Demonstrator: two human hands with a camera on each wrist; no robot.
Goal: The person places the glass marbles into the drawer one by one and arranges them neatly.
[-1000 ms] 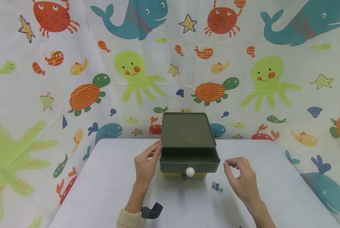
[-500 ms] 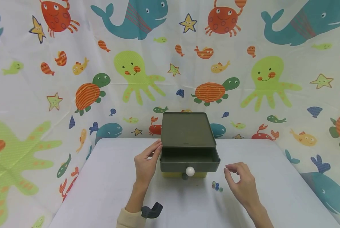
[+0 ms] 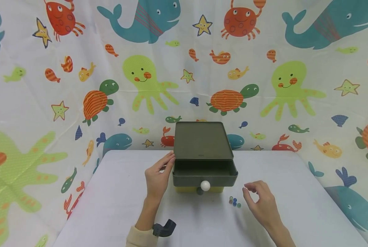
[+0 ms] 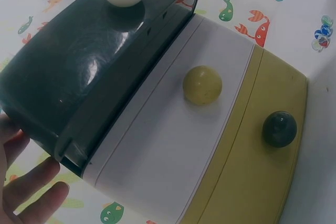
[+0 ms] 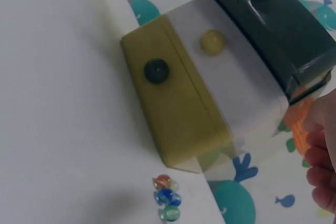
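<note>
A small three-drawer cabinet (image 3: 202,140) stands at the table's middle. Its dark green top drawer (image 3: 204,173), with a white knob (image 3: 205,185), is pulled out. Below it are a white drawer with a yellow knob (image 4: 202,84) and a yellow drawer with a dark knob (image 4: 279,128). My left hand (image 3: 166,163) rests with straight fingers against the cabinet's left side. Three glass marbles (image 3: 234,202) lie on the table in front of the cabinet's right corner. My right hand (image 3: 248,191) hovers just right of them, fingers (image 5: 321,156) loosely curled and holding nothing.
The white table (image 3: 116,192) is backed and flanked by a curtain (image 3: 79,85) printed with sea animals. A dark camera mount (image 3: 164,228) sits on my left wrist.
My right hand has dropped from beside the open drawer's right corner down toward me, ending next to the marbles. The left hand and the cabinet have not moved.
</note>
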